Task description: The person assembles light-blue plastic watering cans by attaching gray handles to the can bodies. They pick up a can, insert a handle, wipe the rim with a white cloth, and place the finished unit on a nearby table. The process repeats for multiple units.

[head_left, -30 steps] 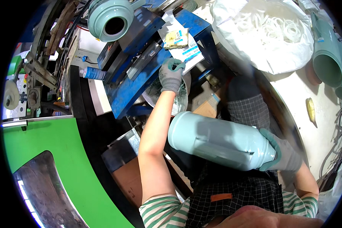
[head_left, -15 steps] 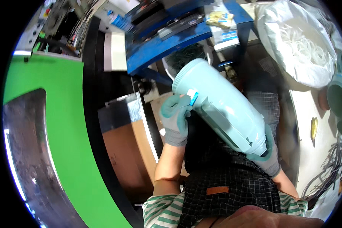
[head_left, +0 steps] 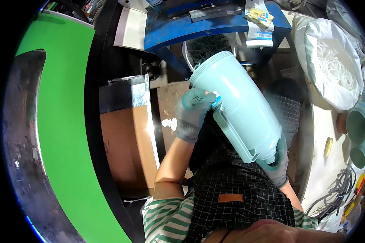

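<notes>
A pale teal plastic flask body (head_left: 247,101) with a long side handle (head_left: 233,135) lies tilted in front of me, its wide ribbed end far left and its narrow end near right. My left hand (head_left: 194,107), in a grey and green glove, has thumb and fingers pinched on a small blue-and-white label (head_left: 216,100) at the shell, just above the handle's upper end. The fingertips partly cover the label. Around the narrow end curls my gloved right hand (head_left: 278,162), holding the flask body from below; some of its fingers are hidden behind it.
Beyond stands a blue bench (head_left: 190,30) with a bucket of dark scraps (head_left: 209,48) beneath. A white bag of pale rings (head_left: 336,69), more teal shells (head_left: 359,125) and dark cords (head_left: 338,188) occupy the right-hand table. An open cardboard box (head_left: 127,141) and a green surface (head_left: 65,109) lie left.
My view has shifted. My left hand has turned a little, its fingertips now nearer the handle's upper end, covering more of the label. My right hand keeps its hold on the narrow end.
</notes>
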Demonstrator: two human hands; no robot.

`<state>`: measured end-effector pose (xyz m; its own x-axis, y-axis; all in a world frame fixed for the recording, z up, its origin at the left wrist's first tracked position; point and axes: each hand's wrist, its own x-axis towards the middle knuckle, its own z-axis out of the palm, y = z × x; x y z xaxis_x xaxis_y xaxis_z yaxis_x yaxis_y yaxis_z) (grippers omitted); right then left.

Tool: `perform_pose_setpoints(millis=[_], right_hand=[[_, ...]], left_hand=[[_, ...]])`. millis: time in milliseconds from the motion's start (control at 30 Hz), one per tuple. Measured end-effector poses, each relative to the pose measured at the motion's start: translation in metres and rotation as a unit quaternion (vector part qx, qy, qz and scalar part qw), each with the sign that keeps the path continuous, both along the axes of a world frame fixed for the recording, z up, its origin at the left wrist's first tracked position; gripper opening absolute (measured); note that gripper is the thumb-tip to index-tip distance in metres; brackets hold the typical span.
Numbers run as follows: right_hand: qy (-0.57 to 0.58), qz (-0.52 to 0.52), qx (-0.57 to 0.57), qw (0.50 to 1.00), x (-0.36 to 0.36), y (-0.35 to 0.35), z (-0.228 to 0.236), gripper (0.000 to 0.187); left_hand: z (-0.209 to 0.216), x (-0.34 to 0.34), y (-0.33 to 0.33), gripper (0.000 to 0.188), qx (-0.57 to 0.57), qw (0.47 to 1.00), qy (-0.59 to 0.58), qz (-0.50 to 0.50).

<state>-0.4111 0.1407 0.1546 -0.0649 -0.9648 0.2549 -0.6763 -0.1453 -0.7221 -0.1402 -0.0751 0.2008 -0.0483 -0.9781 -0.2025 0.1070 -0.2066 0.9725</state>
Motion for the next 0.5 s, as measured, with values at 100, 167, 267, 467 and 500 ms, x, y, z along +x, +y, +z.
perform_pose_setpoints(millis=[100, 167, 267, 467, 500], right_hand=[[-0.006, -0.01, 0.033, 0.999, 0.0, 0.003, -0.003, 0.113], [-0.019, -0.013, 0.058, 0.998, -0.002, 0.006, -0.002, 0.112], [-0.066, -0.012, 0.068, 0.995, -0.001, -0.001, 0.0, 0.109], [-0.087, -0.006, 0.085, 0.993, 0.003, -0.009, 0.012, 0.103], [-0.075, -0.008, 0.061, 0.995, 0.001, -0.002, 0.004, 0.104]], left_hand=[[-0.018, 0.015, -0.008, 0.031, -0.265, 0.929, -0.254, -0.045], [-0.023, 0.037, -0.011, 0.036, -0.251, 0.85, -0.452, -0.096], [-0.026, 0.042, -0.013, 0.054, -0.16, 0.881, -0.442, -0.054], [-0.03, 0.0, -0.012, 0.098, -0.343, 0.855, -0.388, 0.035], [-0.042, -0.003, -0.016, 0.102, -0.293, 0.882, -0.369, 0.003]])
